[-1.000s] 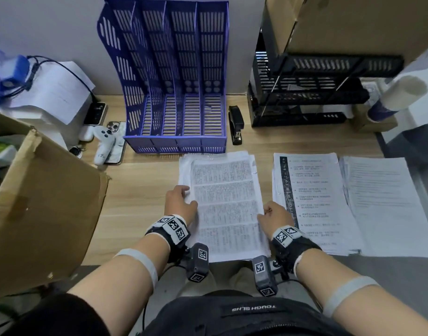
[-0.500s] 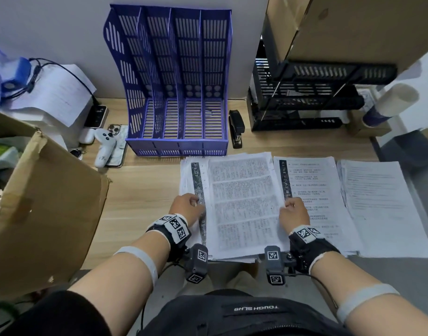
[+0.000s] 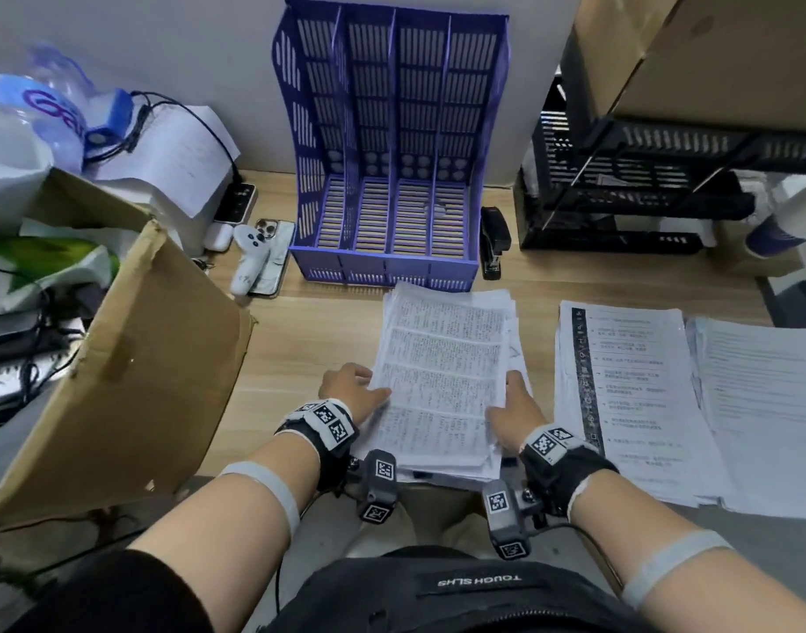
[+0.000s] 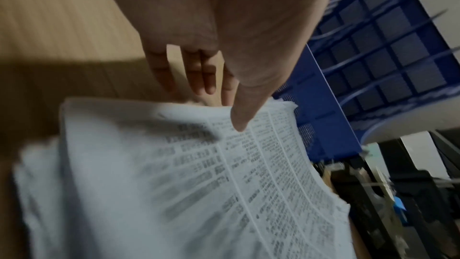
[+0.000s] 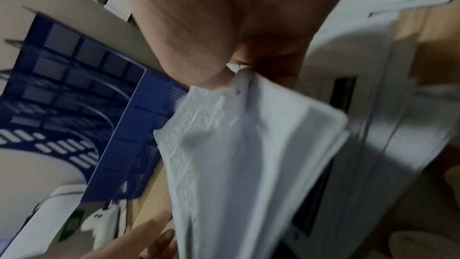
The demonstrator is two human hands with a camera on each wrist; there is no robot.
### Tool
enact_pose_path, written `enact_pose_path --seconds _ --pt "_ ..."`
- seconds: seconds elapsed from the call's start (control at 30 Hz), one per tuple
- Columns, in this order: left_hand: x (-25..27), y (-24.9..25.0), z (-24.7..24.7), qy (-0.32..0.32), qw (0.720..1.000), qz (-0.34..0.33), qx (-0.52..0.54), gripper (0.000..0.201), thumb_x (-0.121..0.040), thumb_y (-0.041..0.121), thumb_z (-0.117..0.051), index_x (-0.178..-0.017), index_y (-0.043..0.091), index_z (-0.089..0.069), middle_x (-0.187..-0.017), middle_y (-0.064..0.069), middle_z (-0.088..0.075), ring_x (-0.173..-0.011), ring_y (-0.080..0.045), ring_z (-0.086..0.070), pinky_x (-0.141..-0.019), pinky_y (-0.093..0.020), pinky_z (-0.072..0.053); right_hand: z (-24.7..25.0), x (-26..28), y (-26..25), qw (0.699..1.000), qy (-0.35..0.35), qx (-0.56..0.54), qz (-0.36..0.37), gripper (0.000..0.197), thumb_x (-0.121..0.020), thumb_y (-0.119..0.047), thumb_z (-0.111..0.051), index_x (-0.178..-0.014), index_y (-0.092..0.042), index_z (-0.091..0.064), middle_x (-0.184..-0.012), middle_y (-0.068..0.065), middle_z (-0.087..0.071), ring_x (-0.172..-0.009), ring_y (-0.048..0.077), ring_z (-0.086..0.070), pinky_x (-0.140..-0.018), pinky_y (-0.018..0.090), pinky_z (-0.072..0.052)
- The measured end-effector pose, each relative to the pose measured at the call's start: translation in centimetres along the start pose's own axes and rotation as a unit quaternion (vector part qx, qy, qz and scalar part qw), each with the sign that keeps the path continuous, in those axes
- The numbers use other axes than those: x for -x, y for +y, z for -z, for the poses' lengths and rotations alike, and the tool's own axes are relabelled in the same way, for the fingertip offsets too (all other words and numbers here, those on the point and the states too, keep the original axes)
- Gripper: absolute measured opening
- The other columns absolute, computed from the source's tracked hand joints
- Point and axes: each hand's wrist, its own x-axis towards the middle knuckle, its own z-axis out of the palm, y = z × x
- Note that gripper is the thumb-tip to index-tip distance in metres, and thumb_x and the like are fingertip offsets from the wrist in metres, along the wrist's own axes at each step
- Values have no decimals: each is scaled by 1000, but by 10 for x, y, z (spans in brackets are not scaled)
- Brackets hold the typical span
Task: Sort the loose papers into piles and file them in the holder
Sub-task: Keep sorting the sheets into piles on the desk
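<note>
A thick stack of text-printed papers (image 3: pixel 442 381) lies lengthwise in front of the blue slotted holder (image 3: pixel 392 153), which shows no papers in it. My left hand (image 3: pixel 374 390) pinches the stack's left edge, thumb on top and fingers underneath. In the left wrist view my left hand (image 4: pixel 234 109) shows the same hold on the sheets (image 4: pixel 199 184). My right hand (image 3: pixel 506 395) grips the right edge. The right wrist view shows the stack (image 5: pixel 236 155) bowed and clamped by my right hand (image 5: pixel 236 68). Two more paper piles (image 3: pixel 620 395) (image 3: pixel 766 413) lie flat to the right.
A large cardboard box (image 3: pixel 118 381) leans in at the left. A black stapler (image 3: pixel 492 244) lies right of the holder, beside a black tray rack (image 3: pixel 643 185) with a box on top. A phone and a white controller (image 3: pixel 255 258) sit left of the holder.
Half a second ago the top sheets were slid right, baring a dark-striped page beneath. Now the sheets are gathered back into one narrower, bowed stack between both hands.
</note>
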Motion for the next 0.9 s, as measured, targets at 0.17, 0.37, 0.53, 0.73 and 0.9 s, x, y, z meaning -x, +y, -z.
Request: enact_pose_path --seconds 0.17,0.37,0.53,0.73,0.9 --pt "2 -41 39 23 998 55 27 40 -88 18 -65 -126 11 -53 -121 -7 -66 -105 -29 -63 -87 -31 -48 -45 2 -41 995 -79 7 66 48 -91 -7 -44 -133 -24 -27 -110 11 -61 -95 32 -63 -80 42 -54" --pt "13 -70 95 169 980 90 55 38 -89 5 -52 -126 14 -50 -110 -8 -62 -96 -29 -58 -84 -35 -47 -106 -11 -84 986 -128 25 102 52 -91 -7 -55 -138 -13 -33 -102 14 -65 -88 23 -64 -75 34 -56" --pt "14 -73 102 169 984 44 -26 65 -86 17 -53 -148 20 -36 -152 -8 -34 -140 -30 -35 -116 -42 -31 -123 -13 -96 982 -146 30 116 51 -91 -1 -51 -140 -13 -40 -105 9 -66 -95 21 -64 -80 30 -56" --pt "3 -29 62 110 991 -75 6 41 -90 11 -54 -131 20 -57 -143 -4 -43 -128 -22 -49 -107 -34 -42 -65 -23 -61 989 103 79 77 36 -84 -10 -56 -120 -18 -56 -112 6 -53 -104 25 -55 -88 36 -49" --pt "-10 13 10 -40 992 -113 -34 21 -91 14 -56 -107 22 -67 -106 -1 -63 -93 -19 -58 -89 -30 -49 7 -24 -1 974 166 116 -99 49 -83 -26 -62 -129 -16 -48 -126 15 -49 -111 34 -54 -89 41 -49"
